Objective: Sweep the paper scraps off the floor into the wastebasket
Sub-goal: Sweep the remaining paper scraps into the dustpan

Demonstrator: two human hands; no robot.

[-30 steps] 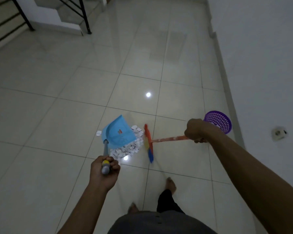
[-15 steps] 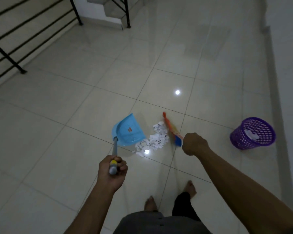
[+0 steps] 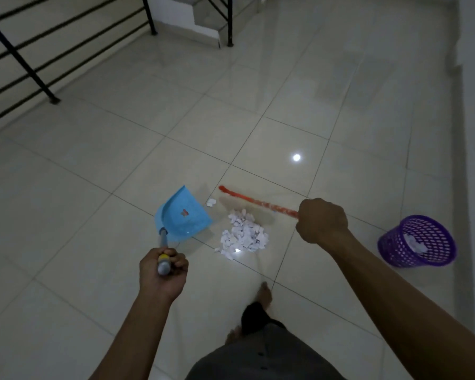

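With both hands clenched, the right hand (image 3: pixel 322 220) had swung the broom (image 3: pixel 255 202) behind the scraps (image 3: pixel 244 234), left hand (image 3: pixel 163 270) aiming the dustpan (image 3: pixel 183 215) for collection

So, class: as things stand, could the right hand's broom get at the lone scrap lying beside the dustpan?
Probably yes. The right hand holds the broom, whose blurred head is close to the lone scrap. Bare floor lies between them; the dustpan sits just left, not blocking.

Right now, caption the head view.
Hands hold dustpan and broom beside scrap pile; wastebasket at right.
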